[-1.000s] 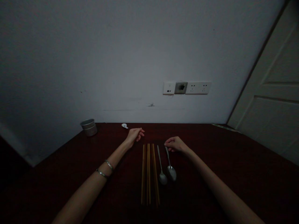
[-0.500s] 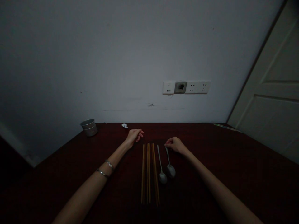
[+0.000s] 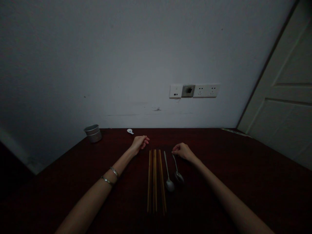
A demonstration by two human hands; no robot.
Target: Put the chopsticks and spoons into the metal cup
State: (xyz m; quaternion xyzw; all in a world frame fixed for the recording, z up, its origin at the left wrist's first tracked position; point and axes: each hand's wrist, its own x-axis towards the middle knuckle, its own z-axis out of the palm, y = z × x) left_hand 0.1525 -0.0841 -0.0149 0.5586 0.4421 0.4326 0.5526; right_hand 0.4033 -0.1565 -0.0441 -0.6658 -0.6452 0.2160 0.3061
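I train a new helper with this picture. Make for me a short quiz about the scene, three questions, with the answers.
1. Which hand has its fingertips at the handle end of a metal spoon?
2. True or false: the metal cup stands to the left of the white spoon.
3. Fill in the missing word: wooden ____ lie to the left of the metal spoon.

Key: 1. The right hand. 2. True. 3. Chopsticks.

two silvery metal bangles (image 3: 110, 176) on a bare forearm, both hands (image 3: 141, 143) bare.
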